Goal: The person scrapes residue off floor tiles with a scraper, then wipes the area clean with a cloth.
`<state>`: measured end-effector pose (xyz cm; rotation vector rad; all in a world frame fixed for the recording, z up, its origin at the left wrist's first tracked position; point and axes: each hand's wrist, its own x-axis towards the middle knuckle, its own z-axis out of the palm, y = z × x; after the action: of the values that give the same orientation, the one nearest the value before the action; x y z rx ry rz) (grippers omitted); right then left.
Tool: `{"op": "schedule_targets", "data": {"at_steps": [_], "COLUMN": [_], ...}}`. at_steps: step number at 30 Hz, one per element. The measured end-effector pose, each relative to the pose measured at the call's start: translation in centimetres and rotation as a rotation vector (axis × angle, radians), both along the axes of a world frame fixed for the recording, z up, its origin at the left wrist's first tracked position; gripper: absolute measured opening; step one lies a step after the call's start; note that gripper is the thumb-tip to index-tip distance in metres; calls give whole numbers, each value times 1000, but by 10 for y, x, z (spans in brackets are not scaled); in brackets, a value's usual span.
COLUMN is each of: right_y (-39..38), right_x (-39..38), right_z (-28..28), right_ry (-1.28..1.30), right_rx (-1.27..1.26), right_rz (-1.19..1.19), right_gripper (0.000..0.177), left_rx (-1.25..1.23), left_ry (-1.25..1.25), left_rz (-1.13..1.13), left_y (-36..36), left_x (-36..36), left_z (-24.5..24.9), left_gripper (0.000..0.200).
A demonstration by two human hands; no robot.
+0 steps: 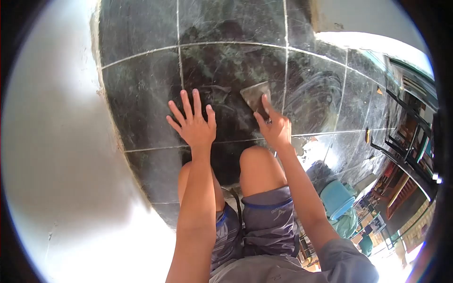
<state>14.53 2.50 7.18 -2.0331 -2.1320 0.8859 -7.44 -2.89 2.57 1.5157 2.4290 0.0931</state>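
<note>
- Left hand (196,128): fingers splayed, holding nothing, apparently propped on glossy black floor tiles (226,70).
- Right hand (277,131): pinches the near edge of a flat, angular grey-brown plate (254,95).
- Plate: against the tiles, seemingly mid-rub; another stroke calls for even pressure.

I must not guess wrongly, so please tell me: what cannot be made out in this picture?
Head view:
- Flat piece: partly covered by the right hand.
- Left hand: palm hidden behind its back.
- Shorts: lettering too small.
- Black furniture at right: cut off by picture's edge.
</note>
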Motion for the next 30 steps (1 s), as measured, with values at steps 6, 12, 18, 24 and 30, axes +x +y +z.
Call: {"op": "schedule_targets", "data": {"at_steps": [6,12,18,24,30], "right_y": [34,27,18,13,12], "right_x": [-100,-102,-106,-112,-114], "right_z": [21,8,17,17,19], "right_ry": [523,556,557,524,489], "right_rx": [-242,-332,-358,-323,-317], "right_rz": [-441,-519,-464,-473,-472], "right_gripper": [72,74,73,71,71], "left_rx": [-71,-62,-68,-50,-51], "left_ry": [82,67,61,50,36], "left_rz": [11,4,3,0,10], "left_y": [-9,-8,-10,-10,-10], "left_x": [-5,-5,-7,-6,-6], "left_z": [-9,-10,-8,-10,-9], "left_gripper": [63,64,64,66,67]}}
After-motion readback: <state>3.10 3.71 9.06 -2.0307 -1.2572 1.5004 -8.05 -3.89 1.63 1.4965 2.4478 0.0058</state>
